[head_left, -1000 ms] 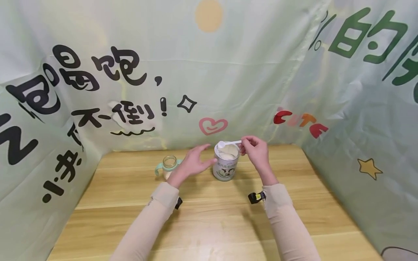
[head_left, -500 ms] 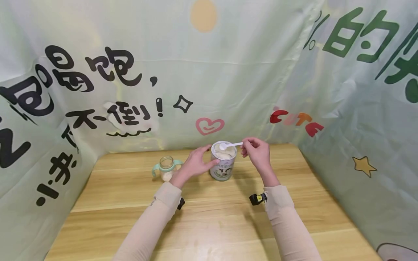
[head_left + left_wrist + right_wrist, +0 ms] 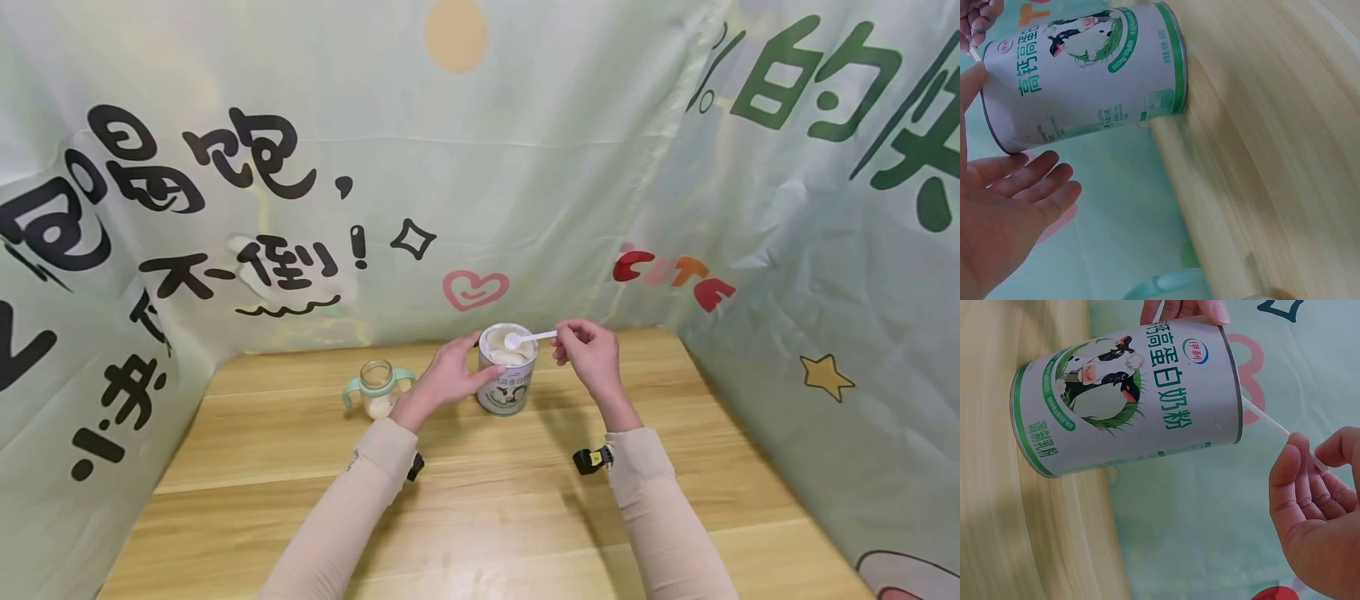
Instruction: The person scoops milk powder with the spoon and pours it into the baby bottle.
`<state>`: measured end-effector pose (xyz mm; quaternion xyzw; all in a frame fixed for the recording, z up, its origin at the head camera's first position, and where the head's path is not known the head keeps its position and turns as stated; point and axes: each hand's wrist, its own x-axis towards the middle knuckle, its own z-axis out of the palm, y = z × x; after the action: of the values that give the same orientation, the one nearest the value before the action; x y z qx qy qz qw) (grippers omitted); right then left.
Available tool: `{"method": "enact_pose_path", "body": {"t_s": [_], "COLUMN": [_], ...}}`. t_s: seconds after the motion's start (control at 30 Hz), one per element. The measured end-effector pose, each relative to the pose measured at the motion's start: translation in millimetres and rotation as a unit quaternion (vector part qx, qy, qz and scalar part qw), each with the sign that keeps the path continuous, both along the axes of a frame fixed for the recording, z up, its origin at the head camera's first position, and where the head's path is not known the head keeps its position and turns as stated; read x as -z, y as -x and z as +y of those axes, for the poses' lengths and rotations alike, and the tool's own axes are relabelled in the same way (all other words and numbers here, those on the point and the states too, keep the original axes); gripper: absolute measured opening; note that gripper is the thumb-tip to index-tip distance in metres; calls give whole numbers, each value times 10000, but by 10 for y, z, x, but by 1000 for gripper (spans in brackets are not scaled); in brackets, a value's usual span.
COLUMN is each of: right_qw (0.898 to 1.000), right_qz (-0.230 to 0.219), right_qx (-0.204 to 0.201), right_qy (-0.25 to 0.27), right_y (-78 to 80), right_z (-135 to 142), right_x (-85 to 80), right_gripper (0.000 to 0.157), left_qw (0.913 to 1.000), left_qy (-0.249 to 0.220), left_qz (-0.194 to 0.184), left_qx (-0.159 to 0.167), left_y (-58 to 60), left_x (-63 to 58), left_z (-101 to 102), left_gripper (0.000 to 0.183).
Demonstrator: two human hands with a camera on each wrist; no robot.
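My right hand (image 3: 590,350) pinches the handle end of a white scoop (image 3: 534,337). The scoop's bowl lies over the mouth of a milk powder tin (image 3: 504,396), which is filled with pale powder (image 3: 510,355). In the right wrist view, the handle of the scoop (image 3: 1266,417) leads behind the tin's rim. My left hand (image 3: 450,375) holds the upright tin near its rim, thumb at the front and fingers on the left side. The left wrist view has those fingers (image 3: 1035,181) against the tin (image 3: 1085,75). What the bowl carries is too small to tell.
An uncapped baby bottle (image 3: 378,392) with mint handles and whitish contents stands left of the tin, partly behind my left forearm. Printed curtains (image 3: 555,208) rise along the back and sides of the wooden table (image 3: 480,500).
My left hand has moved up against the tin and taken hold near its rim. The scoop's bowl has shifted slightly lower over the powder. The head view has turned a little to the right.
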<state>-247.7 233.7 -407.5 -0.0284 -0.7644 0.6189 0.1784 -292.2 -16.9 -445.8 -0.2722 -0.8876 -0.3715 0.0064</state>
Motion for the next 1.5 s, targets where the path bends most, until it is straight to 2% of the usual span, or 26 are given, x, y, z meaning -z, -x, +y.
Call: {"method": "enact_pose_path", "body": {"t_s": [0.3, 0.8, 1.17, 1.33, 1.5], "right_qw": [10000, 9953, 9936, 9884, 9777], "right_qz": [-1, -199, -176, -72, 149], "right_qx": [15, -219, -229, -251, -330], "right_qy": [-91, -922, -1094, -1494, -2069], "right_y": [7, 23, 20, 21, 34], "right_z": [-13, -126, -176, -193, -227], "right_x": [67, 81, 100, 120, 128], "right_gripper": [22, 24, 30, 31, 29], "left_qw": [9999, 10000, 10000, 10000, 9999], "left_qy": [95, 20, 36, 28, 87], "left_qz": [35, 49, -29, -24, -63], "left_qx": [76, -18, 0, 15, -22], "left_y": [10, -20, -24, -15, -11], "left_x": [36, 23, 9, 16, 27], "left_z": [35, 58, 58, 58, 56], "left_gripper": [95, 93, 93, 95, 97]}}
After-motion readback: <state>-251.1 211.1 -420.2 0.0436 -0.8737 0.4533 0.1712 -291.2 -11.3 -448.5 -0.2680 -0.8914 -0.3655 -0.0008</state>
